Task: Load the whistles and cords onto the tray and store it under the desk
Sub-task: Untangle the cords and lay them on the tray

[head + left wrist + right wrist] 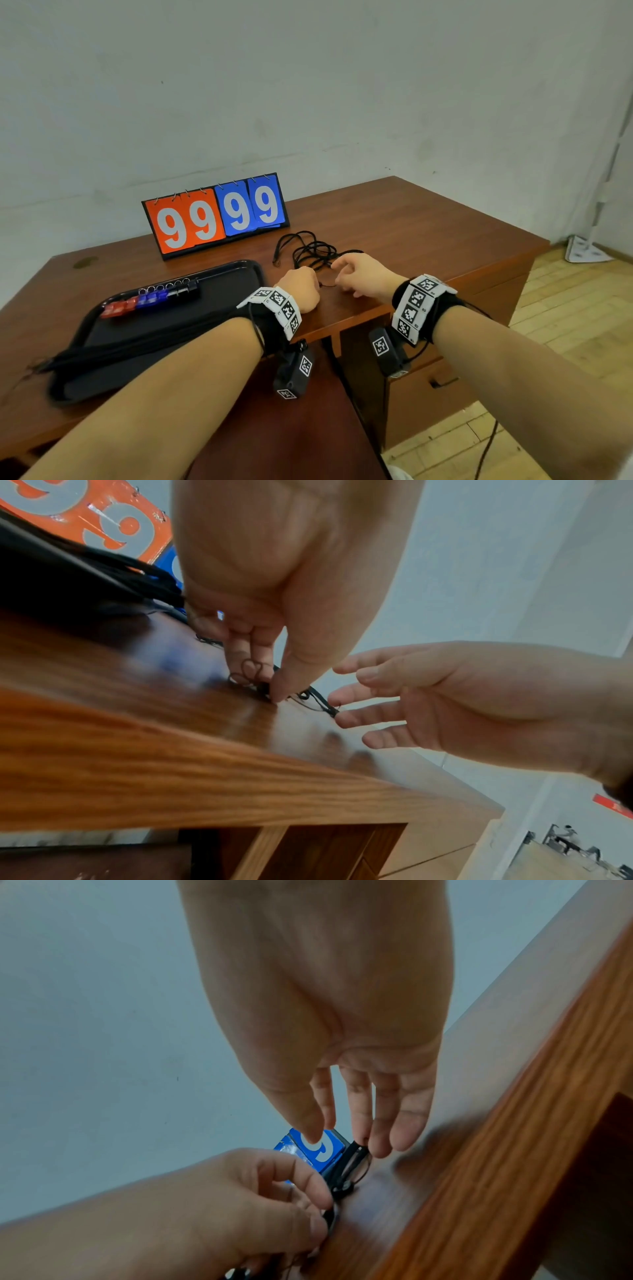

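Left hand point(301, 286) pinches a cord point(310, 251) end; right hand point(359, 274) hovers, fingers spread.
Gathering loops together first should keep cords untangled for the tray point(239, 270).

Flip scoreboard point(215, 214) standing beyond left hand point(298, 288): reads 9 9 on orange cards, 9 9 on blue (white digits). Nothing else legible.

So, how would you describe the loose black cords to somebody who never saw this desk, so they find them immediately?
Start at the flip scoreboard showing 99 in orange and 99 in blue, standing at the back of the brown wooden desk. On the bare wood just in front of its blue end lies a tangled pile of thin black cords. Unlike the straight bundle on the black plastic tray, these loop messily.
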`<control>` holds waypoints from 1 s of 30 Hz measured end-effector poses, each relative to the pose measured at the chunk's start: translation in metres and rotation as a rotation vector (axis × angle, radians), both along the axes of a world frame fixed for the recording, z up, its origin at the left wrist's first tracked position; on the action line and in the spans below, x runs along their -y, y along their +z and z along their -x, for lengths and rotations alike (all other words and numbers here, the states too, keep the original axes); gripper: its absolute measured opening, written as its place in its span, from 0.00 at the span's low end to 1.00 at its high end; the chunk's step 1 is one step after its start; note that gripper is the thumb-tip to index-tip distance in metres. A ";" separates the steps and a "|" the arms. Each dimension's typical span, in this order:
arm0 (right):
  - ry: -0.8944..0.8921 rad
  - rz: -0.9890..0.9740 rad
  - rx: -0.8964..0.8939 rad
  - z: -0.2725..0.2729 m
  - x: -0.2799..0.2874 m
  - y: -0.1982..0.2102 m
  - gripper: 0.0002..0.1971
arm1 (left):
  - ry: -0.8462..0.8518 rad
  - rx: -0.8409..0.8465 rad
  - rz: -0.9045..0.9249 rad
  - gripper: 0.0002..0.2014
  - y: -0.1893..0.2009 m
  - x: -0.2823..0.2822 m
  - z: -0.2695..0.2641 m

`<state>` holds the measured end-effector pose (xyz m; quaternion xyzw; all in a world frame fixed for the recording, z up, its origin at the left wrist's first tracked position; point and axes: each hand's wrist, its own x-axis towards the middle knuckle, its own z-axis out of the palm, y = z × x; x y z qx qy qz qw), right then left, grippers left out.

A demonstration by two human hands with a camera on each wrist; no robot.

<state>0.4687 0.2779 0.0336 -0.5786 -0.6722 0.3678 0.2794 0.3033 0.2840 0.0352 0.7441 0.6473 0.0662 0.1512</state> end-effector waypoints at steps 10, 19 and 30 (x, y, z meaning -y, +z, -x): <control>0.128 -0.294 0.052 0.029 -0.011 0.030 0.27 | -0.075 0.349 -0.219 0.09 0.049 -0.006 0.029; 0.288 -0.312 -0.221 0.080 -0.021 0.050 0.16 | -0.057 0.474 -0.348 0.08 0.076 -0.002 0.066; 0.131 -0.298 -0.077 0.085 -0.039 0.042 0.10 | 0.101 0.546 -0.444 0.09 0.072 -0.012 0.116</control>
